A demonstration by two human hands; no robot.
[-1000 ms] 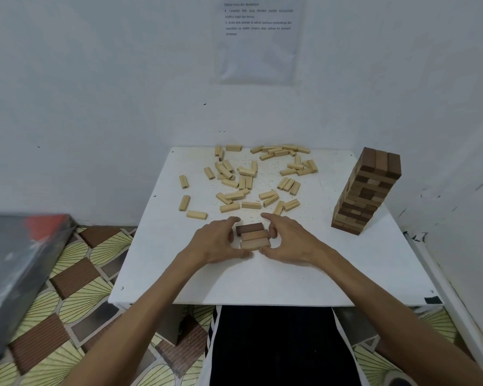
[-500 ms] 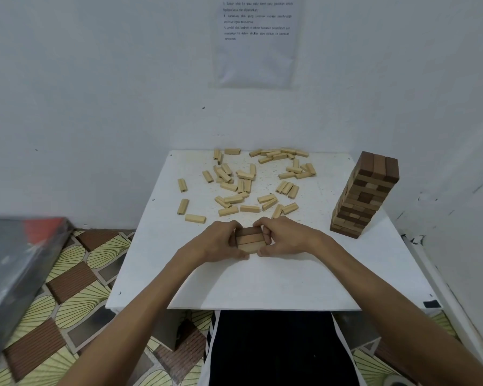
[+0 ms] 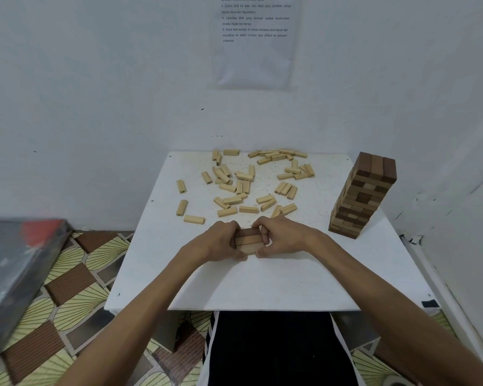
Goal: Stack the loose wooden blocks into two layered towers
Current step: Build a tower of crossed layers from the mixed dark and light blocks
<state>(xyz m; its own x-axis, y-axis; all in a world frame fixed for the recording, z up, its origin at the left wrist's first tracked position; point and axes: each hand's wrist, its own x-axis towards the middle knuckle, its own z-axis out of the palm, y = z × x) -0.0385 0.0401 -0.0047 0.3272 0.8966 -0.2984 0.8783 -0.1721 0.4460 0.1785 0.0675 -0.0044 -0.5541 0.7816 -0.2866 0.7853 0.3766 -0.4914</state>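
A row of three blocks (image 3: 247,240), one dark and two light, lies flat on the white table (image 3: 276,280) near its middle. My left hand (image 3: 221,240) grips the row from the left with curled fingers, and my right hand (image 3: 280,236) grips it from the right, so both squeeze the row together. Several loose light wooden blocks (image 3: 248,182) are scattered across the far half of the table. A tall finished tower (image 3: 361,196) of mixed dark and light blocks stands at the right edge.
White walls close in behind and to the right of the table, with a printed sheet (image 3: 255,40) taped above. A dark box (image 3: 14,268) sits at the left over a patterned floor (image 3: 76,302). My dark-clothed lap (image 3: 273,346) is below the table's front edge.
Both hands have closed in from flat beside the three blocks to curled tightly around their ends. The row looks more compact. The camera has tilted slightly.
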